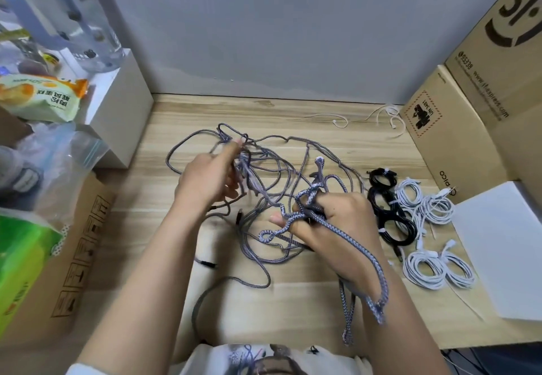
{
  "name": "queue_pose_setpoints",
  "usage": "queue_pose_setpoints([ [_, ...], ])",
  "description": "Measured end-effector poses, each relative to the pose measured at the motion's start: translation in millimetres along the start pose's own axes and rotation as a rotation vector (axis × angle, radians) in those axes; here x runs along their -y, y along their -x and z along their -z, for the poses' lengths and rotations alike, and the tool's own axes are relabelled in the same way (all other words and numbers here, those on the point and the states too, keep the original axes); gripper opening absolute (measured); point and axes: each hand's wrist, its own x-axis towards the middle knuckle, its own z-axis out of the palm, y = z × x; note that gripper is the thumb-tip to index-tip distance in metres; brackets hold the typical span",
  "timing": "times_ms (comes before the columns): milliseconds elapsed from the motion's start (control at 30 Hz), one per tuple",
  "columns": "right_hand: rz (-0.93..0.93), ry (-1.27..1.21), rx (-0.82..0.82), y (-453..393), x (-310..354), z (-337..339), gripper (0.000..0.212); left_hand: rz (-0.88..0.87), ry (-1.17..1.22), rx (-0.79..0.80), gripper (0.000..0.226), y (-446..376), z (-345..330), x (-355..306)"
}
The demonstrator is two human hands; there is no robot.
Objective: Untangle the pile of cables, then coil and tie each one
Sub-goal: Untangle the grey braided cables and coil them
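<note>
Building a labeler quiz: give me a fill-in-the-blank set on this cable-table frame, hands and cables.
1. The left hand pinches the tangled grey braided cables at the ____ side of the pile.
2. The right hand grips a grey braided cable that hangs over its ____.
3. The coiled, tied black cables lie between the tangle and the coiled ____ cables.
4. The light wooden table holds stray thin white ties near a ____ box.

Missing words: far; back; white; cardboard

One wide-angle view from a head-worn camera, looking forward and steeply down, close over a light wooden desk point(308, 116). A grey wall point(278, 28) fills twelve o'clock; the wearer's torso sits at six o'clock.
</note>
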Motion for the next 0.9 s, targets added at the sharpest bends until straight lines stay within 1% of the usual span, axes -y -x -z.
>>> queue_pose_setpoints([
  [100, 0.01, -0.171, -0.019, 2.3, 0.9, 8.1, 0.043, 0.087, 0.025, 0.033, 0.046, -12.5, 9.2, 3.7],
  [200, -0.058, -0.378, -0.06, 3.0, 4.9, 16.0, 0.038, 0.087, 0.023, 0.071, 0.029, -17.7, 14.1, 5.3],
  [267, -0.111, -0.493, -0.113, 2.8, 7.5, 17.2, 0.031, 0.019, 0.069, 0.086, 0.019, -13.7, 15.4, 5.6],
  [300, -0.139, -0.527, -0.139, 2.4, 9.0, 17.1, 0.027, -0.053, 0.113, 0.124, 0.015, -9.3, 15.3, 5.2],
  [333, -0.16, -0.552, -0.162, 1.7, 9.5, 17.3, 0.021, -0.155, 0.128, 0.207, 0.012, -5.0, 15.0, 5.9],
  [367, -0.167, -0.572, -0.174, 0.9, 10.0, 17.6, 0.015, -0.266, 0.101, 0.335, 0.017, -0.6, 14.0, 7.5],
  [400, -0.156, -0.583, -0.186, 0.1, 10.4, 17.8, 0.012, -0.342, 0.05, 0.483, 0.03, 4.4, 11.6, 9.7],
  [433, -0.133, -0.592, -0.2, -0.6, 11.1, 18.6, 0.012, -0.373, -0.016, 0.601, 0.044, 8.5, 7.3, 12.4],
  [467, -0.106, -0.612, -0.221, -1.3, 13.0, 19.4, 0.011, -0.39, -0.087, 0.661, 0.053, 10.7, 1.5, 15.9],
  [500, -0.082, -0.638, -0.242, -1.8, 14.2, 19.6, 0.009, -0.401, -0.162, 0.657, 0.055, 10.7, -4.4, 20.8],
  [533, -0.064, -0.656, -0.263, -1.9, 14.5, 19.8, 0.008, -0.401, -0.213, 0.614, 0.046, 11.1, -9.7, 23.1],
  [567, -0.057, -0.668, -0.289, -1.6, 14.6, 20.3, 0.008, -0.391, -0.231, 0.557, 0.029, 11.6, -13.1, 23.9],
  [600, -0.066, -0.676, -0.317, -1.5, 13.7, 21.3, 0.007, -0.353, -0.184, 0.526, 0.012, 12.4, -14.2, 24.1],
  [633, -0.085, -0.666, -0.341, -0.9, 12.8, 22.2, 0.006, -0.318, -0.101, 0.506, 0.008, 14.5, -14.4, 22.1],
  [667, -0.126, -0.647, -0.358, -0.7, 11.3, 22.1, 0.008, -0.299, -0.011, 0.492, 0.014, 16.6, -12.9, 19.6],
  [700, -0.184, -0.626, -0.376, -0.7, 9.7, 21.9, 0.015, -0.308, 0.049, 0.491, 0.018, 18.7, -10.9, 16.1],
  [733, -0.251, -0.626, -0.394, -1.4, 11.0, 21.3, 0.023, -0.346, 0.056, 0.487, 0.021, 21.4, -8.8, 11.4],
  [767, -0.28, -0.644, -0.396, -1.6, 10.3, 20.0, 0.025, -0.412, 0.012, 0.483, 0.021, 23.8, -6.2, 6.8],
  [800, -0.283, -0.668, -0.376, -2.2, 10.8, 18.8, 0.017, -0.498, -0.056, 0.472, 0.021, 25.9, -3.9, 2.7],
  [833, -0.273, -0.679, -0.338, -3.4, 11.4, 17.5, 0.014, -0.574, -0.128, 0.459, 0.024, 27.6, -1.6, -1.5],
  [900, -0.268, -0.659, -0.218, -5.1, 12.7, 17.4, 0.022, -0.706, -0.202, 0.442, 0.038, 34.5, 2.9, -11.5],
])
